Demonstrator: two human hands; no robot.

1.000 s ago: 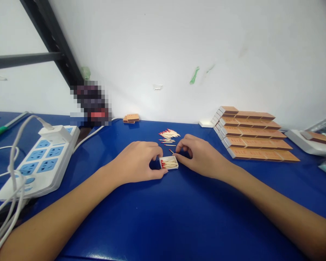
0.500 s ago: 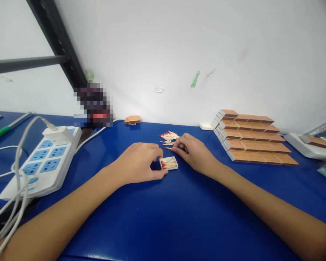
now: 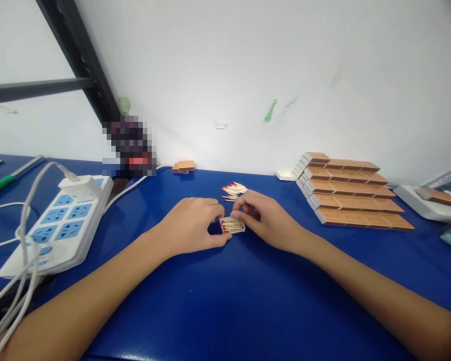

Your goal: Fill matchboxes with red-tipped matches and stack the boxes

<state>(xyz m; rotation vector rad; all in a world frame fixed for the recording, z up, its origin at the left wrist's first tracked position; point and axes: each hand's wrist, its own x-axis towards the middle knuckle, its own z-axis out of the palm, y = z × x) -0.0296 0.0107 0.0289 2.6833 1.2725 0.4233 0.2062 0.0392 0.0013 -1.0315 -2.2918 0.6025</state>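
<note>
A small white matchbox tray (image 3: 242, 230) lies on the blue table (image 3: 218, 301), with several red-headed matches (image 3: 228, 224) in it. The thumb and fingers of my left hand (image 3: 195, 225) grip the tray's left end. My right hand (image 3: 263, 218) is over the tray's right rear edge, its thumb and index finger pinched together; whatever is between them is too small to make out. Just behind my right hand, a loose pile of matches (image 3: 233, 189) lies with the red heads mostly toward the left.
Stepped rows of orange matchboxes (image 3: 361, 203) stand at the right, beside a white device (image 3: 424, 204). Two or so matchboxes (image 3: 184, 166) lie near the wall. A power strip (image 3: 65, 225) with white cables fills the left side.
My right hand has moved from the match pile toward me and left, to the tray. The match that lay at its fingertips is no longer visible there. My left hand has stayed on the tray.
</note>
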